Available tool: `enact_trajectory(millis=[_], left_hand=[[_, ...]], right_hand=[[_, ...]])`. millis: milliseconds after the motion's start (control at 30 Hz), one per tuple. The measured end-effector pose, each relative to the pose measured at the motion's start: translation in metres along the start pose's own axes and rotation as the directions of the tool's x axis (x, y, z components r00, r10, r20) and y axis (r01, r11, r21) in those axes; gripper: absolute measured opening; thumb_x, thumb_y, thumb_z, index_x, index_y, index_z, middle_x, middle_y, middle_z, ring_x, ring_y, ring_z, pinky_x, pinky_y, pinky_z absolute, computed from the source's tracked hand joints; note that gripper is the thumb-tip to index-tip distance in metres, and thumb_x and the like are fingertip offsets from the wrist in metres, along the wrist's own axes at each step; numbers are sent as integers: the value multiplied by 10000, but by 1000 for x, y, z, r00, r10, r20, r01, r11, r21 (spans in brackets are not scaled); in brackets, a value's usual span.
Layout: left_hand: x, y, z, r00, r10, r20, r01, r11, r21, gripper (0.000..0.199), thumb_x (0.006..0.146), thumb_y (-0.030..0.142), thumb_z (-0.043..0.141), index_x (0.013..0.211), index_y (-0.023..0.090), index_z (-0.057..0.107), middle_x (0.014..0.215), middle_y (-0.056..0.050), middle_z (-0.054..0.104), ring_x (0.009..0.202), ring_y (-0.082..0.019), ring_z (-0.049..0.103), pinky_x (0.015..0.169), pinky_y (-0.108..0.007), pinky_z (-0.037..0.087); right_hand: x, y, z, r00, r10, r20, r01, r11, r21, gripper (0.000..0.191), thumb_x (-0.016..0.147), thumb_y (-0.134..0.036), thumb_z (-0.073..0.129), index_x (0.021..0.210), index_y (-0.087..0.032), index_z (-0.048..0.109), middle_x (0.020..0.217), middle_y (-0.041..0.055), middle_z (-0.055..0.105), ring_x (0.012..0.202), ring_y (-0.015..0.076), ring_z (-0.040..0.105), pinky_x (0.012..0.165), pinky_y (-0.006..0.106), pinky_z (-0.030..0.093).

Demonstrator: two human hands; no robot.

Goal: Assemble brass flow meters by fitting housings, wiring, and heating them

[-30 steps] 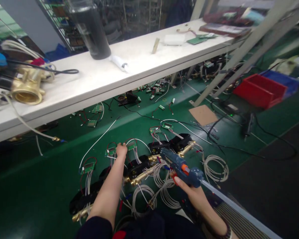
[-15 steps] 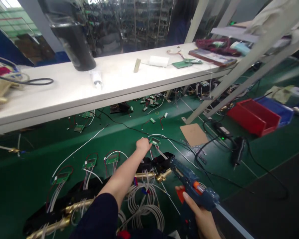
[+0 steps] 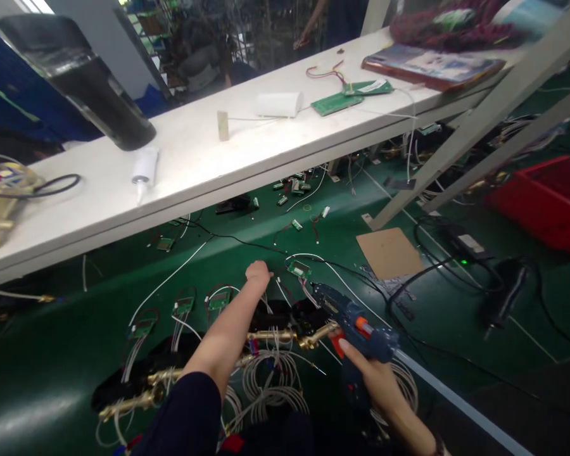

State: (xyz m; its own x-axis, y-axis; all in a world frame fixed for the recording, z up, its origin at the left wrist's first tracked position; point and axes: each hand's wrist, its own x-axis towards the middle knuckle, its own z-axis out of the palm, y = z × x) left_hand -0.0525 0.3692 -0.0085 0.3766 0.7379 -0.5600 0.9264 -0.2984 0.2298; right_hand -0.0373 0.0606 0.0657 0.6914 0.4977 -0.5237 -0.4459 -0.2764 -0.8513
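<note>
My right hand [image 3: 368, 373] is wrapped around a dark blue hot glue gun [image 3: 346, 313] with an orange trigger; a long pale glue stick [image 3: 456, 392] sticks out of its back. The nozzle is close to a small green circuit board [image 3: 298, 270] with wires, on the green bench. Left of that board my left hand [image 3: 258, 272] is closed, apart from it; anything in its fingers is hidden. Below lie brass fittings [image 3: 313, 339] on black parts, with coiled grey tubes [image 3: 273, 380]. More wired boards [image 3: 218, 300] rest to the left.
A white shelf [image 3: 194, 161] crosses above the bench, bearing a black bottle [image 3: 109, 101], a white tube [image 3: 145, 170] and green boards [image 3: 337, 103]. At right are cardboard [image 3: 389, 253], black cables, a black tool [image 3: 503, 294] and a red bin [image 3: 546, 202]. A slanted post [image 3: 437, 145] supports the shelf.
My left hand has drawn back leftward from the circuit board. The glue gun's nozzle has come up closer to the board. The whole view has shifted.
</note>
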Motion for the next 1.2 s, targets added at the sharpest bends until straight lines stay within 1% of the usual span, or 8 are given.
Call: enact_trajectory(millis=[167, 267, 367, 500, 633, 733, 867, 1200], left_hand=[[0, -4, -2, 992, -124, 26, 125, 991, -42, 342, 832, 359, 637, 1060, 111, 578, 1148, -115, 559, 1093, -249, 528, 957, -479, 429], [-2, -6, -7, 994, -105, 38, 110, 979, -169, 302, 836, 307, 636, 1056, 109, 577, 1142, -110, 560, 1092, -246, 528, 957, -477, 431], [-10, -12, -18, 999, -28, 34, 38, 929, -369, 258, 847, 282, 623, 1034, 109, 582, 1079, -99, 585, 1023, -221, 564, 906, -432, 474], [-33, -32, -26, 989, 141, 34, -82, 737, -671, 303, 881, 269, 570, 1144, 125, 530, 941, -64, 620, 807, -159, 618, 743, -334, 539], [-58, -54, -23, 974, 225, 2, -113, 499, -859, 430, 845, 295, 585, 1229, 133, 478, 914, -68, 637, 718, -125, 621, 671, -245, 525], [-69, -63, -19, 970, 241, -34, -124, 370, -921, 509, 756, 347, 663, 1192, 130, 517, 957, -79, 640, 733, -122, 604, 651, -216, 502], [-78, -65, -16, 965, 251, -69, -138, 266, -954, 610, 621, 423, 753, 1127, 130, 577, 937, -74, 649, 731, -134, 579, 615, -211, 479], [-85, -66, -17, 971, 223, -87, -136, 216, -967, 574, 616, 388, 759, 1108, 135, 606, 882, -59, 654, 695, -130, 558, 580, -201, 455]], right_hand=[[-2, 0, 12, 1000, -26, 14, 25, 999, 45, 463, 631, -552, 736, 905, -179, 721, 1008, 96, 690, 995, 322, 615, 955, 454, 455], [-9, -5, 17, 998, -59, -3, 59, 998, 15, 447, 629, -569, 727, 864, -188, 725, 963, 89, 699, 969, 315, 623, 947, 443, 460], [-15, -11, 24, 996, -64, -55, 64, 998, -3, 486, 581, -623, 723, 808, -193, 729, 919, 96, 704, 949, 326, 625, 948, 463, 452], [-19, -12, 34, 997, -55, -48, 57, 998, 27, 509, 554, -641, 730, 794, -192, 729, 920, 104, 704, 969, 335, 617, 967, 491, 427], [-17, -9, 47, 999, -38, -7, 39, 999, 34, 515, 531, -648, 742, 759, -187, 729, 860, 103, 709, 900, 325, 637, 934, 493, 451], [-14, -5, 58, 998, -57, 6, 56, 998, 19, 523, 524, -653, 744, 750, -182, 725, 827, 99, 709, 846, 310, 647, 888, 480, 482], [-8, 3, 70, 998, -63, 17, 63, 998, -14, 544, 526, -668, 734, 762, -179, 722, 837, 100, 709, 853, 307, 645, 894, 486, 477], [1, 5, 73, 998, -66, 9, 67, 995, -71, 550, 524, -676, 726, 759, -179, 704, 819, 97, 699, 842, 307, 633, 921, 516, 445]])
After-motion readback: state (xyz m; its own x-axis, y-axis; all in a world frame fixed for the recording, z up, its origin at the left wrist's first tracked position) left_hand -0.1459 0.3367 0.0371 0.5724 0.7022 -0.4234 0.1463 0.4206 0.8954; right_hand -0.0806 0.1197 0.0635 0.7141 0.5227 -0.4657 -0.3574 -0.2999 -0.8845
